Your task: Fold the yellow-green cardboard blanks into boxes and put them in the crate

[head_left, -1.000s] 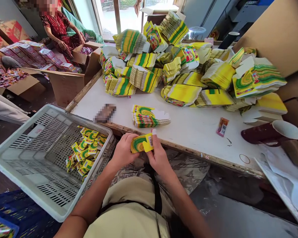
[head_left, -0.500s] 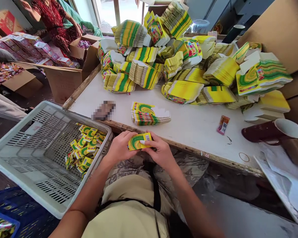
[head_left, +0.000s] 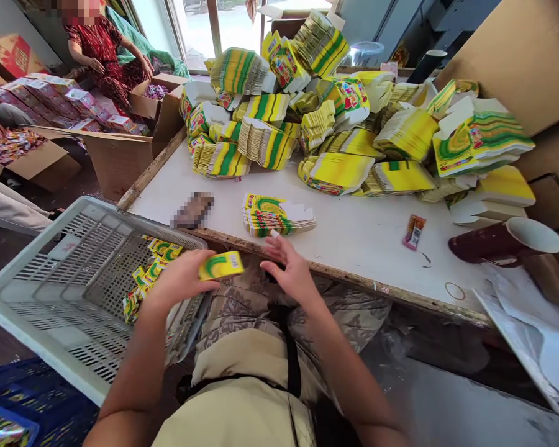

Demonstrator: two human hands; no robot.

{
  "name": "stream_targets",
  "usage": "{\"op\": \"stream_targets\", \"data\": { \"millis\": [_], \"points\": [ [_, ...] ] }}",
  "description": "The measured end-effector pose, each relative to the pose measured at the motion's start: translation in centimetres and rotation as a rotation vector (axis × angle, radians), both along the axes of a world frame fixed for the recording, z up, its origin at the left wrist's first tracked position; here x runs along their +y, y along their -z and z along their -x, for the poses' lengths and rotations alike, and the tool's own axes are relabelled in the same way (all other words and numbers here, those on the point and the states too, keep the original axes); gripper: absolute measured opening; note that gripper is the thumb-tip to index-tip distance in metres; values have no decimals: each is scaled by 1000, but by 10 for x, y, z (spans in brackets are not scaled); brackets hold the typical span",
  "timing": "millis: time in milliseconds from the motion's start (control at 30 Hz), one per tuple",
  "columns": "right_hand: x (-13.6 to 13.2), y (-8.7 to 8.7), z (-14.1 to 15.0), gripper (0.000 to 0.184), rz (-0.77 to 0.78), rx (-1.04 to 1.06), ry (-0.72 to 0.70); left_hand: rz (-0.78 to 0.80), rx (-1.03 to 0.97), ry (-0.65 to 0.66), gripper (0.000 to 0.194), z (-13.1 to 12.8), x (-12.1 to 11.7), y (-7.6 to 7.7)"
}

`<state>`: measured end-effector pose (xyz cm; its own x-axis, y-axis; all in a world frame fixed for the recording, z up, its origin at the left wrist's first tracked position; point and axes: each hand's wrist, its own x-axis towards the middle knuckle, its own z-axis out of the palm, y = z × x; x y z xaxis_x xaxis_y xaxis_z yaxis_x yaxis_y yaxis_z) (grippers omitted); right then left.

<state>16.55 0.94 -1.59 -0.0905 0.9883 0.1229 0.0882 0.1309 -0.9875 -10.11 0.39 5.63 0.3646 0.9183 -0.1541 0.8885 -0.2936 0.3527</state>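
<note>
Between the thumb and fingers of my left hand (head_left: 182,276) is a small yellow and green carton (head_left: 222,266), held over the table's front edge beside the crate. My right hand (head_left: 289,268) is apart from it, fingers spread and holding nothing. Just beyond its fingertips a small stack of flattened cartons (head_left: 277,215) lies on the white table (head_left: 354,230). To my left stands a pale plastic crate (head_left: 41,248) with several yellow cartons (head_left: 151,270) inside. My left forearm hides part of the crate.
Bundles of flat cartons (head_left: 268,139) are heaped along the table's back. A small sachet (head_left: 414,233), a dark mug (head_left: 482,242) and a rubber band (head_left: 455,290) lie at the right. Beyond the crate, a seated person (head_left: 105,56) is near open cardboard boxes (head_left: 121,155).
My left hand has moved left toward the crate with the carton. My right hand has let go of the carton, and its fingers have spread near the flat stack.
</note>
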Motion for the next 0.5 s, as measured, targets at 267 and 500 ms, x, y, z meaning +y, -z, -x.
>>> {"op": "stream_targets", "data": {
  "millis": [267, 500],
  "points": [
    [92, -10, -26, 37, -219, -739, 264, 19, 147, -217, 75, 56, -6, -1],
    [99, -10, -25, 35, -300, -860, 199, 194, -334, 62, 57, -30, 0, 29]
  ]
}}
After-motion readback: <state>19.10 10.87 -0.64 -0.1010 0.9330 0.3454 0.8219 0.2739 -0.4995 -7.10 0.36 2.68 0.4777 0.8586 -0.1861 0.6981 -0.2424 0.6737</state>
